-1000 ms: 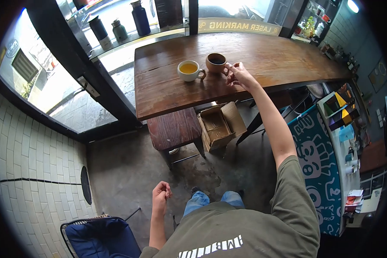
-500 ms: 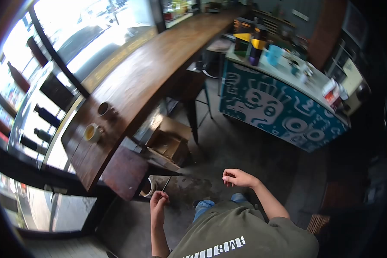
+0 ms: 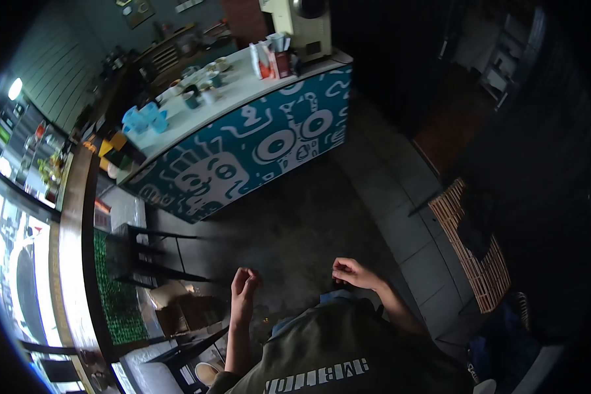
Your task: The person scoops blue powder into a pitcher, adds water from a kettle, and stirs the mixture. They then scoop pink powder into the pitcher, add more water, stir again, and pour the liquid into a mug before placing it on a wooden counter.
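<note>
My left hand (image 3: 245, 287) is raised in front of my body, its fingers loosely curled in, with no object showing in it. Level with it on the other side, my right hand (image 3: 354, 273) is also curled, thumb against the bent fingers, and I see nothing held there. The hands are apart and touch nothing in view. A cardboard box (image 3: 194, 314) lies on the floor to the left of my left hand. Ahead stands a counter with a teal front painted with white cartoon figures (image 3: 236, 161).
On the countertop (image 3: 243, 85) stand blue cups (image 3: 144, 118), small cups and a napkin holder (image 3: 272, 62); a beige machine (image 3: 305, 33) is at its end. A long wooden bar table (image 3: 79, 262) and a dark stool (image 3: 134, 253) line the left. A slatted bench (image 3: 469, 249) stands right.
My view has turned to the right: the counter has shifted left and the slatted bench has come into sight. Both hands keep nearly the same curled pose.
</note>
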